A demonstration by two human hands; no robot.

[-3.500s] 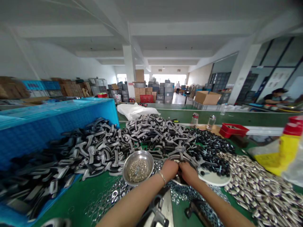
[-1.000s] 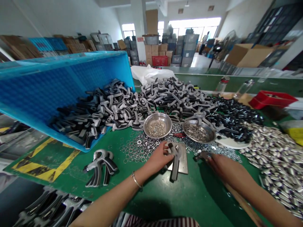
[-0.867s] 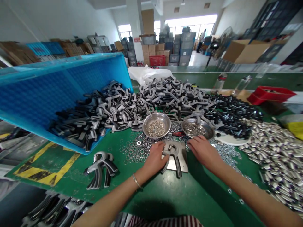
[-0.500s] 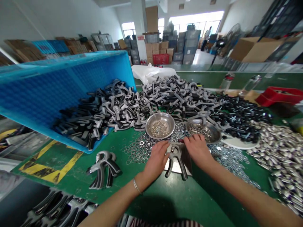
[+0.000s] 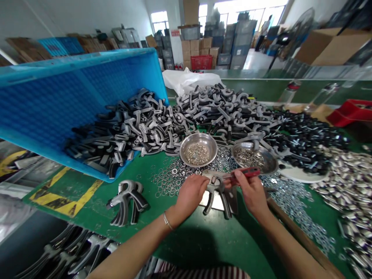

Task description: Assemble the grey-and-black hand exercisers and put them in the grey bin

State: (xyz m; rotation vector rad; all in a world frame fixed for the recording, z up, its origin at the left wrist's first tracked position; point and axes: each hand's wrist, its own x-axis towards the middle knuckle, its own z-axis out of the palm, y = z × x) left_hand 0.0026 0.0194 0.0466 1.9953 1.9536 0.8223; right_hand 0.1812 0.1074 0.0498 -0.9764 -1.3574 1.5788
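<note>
Head view, lower centre: the left hand (image 5: 190, 192) steadies a hand gripper (image 5: 217, 190) on the desk (image 5: 203, 240); the right hand (image 5: 251, 190), empty half a second ago, now clamps what looks like red-handled pliers (image 5: 242, 174) at its spring. Steel bowls (image 5: 198, 149) sit beyond.

Head-worn view, down over workbench (image 5: 203, 248)
</note>
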